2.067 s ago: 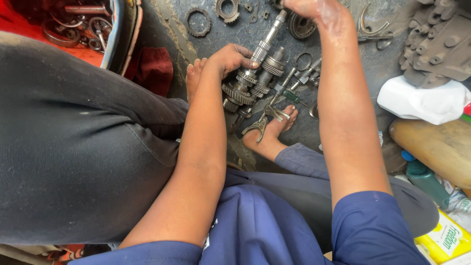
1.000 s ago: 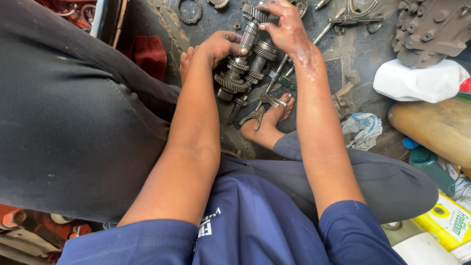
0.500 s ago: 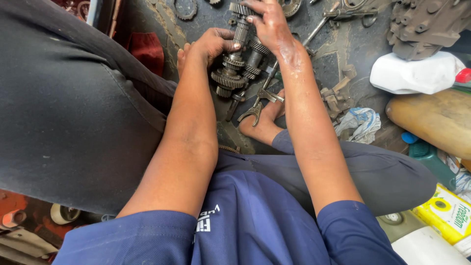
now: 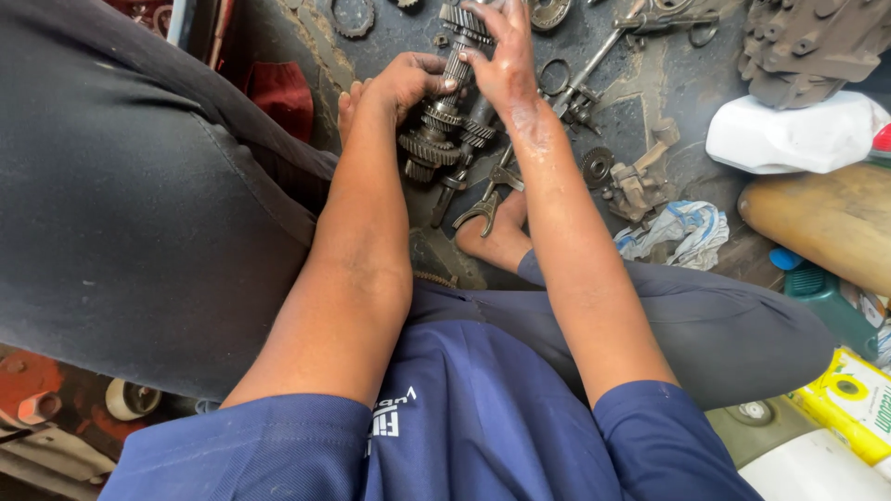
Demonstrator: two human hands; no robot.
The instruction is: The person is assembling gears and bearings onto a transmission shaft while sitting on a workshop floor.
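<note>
At the far left a dark trouser leg (image 4: 121, 204) is filling that side of the view, with a red cloth (image 4: 283, 93) lying on the floor (image 4: 640, 93) just beyond it. A toothed ring (image 4: 353, 14) is lying at the top edge, near the cloth.

The left hand (image 4: 404, 83) is gripping the gear shaft (image 4: 445, 121): its fingers (image 4: 436, 79) are curling closed around the shaft just above the big lower gears. The shaft is standing tilted over the greasy floor, its stacked gears pointing up toward the top edge, between the two forearms.

The right hand (image 4: 501, 65) is pressing on the shaft's upper part from the right; its fingers (image 4: 483, 56) are lying bent against the shaft, the thumb meeting the left thumb, though whether they are fully closing around it I cannot tell.

Below the shaft, pliers (image 4: 483, 206) are resting on a bare foot (image 4: 492, 237). Right of the right forearm, a small gear (image 4: 597, 167) is lying beside a rusty fork part (image 4: 640, 181), and a crumpled rag (image 4: 677, 230) is sitting just below them. A long rod (image 4: 594, 70) is lying diagonally above.

Further right, a white jug (image 4: 789, 134) is lying near a tan container (image 4: 826, 218), with a green can (image 4: 826, 301) and a yellow bag (image 4: 854, 404) below.
</note>
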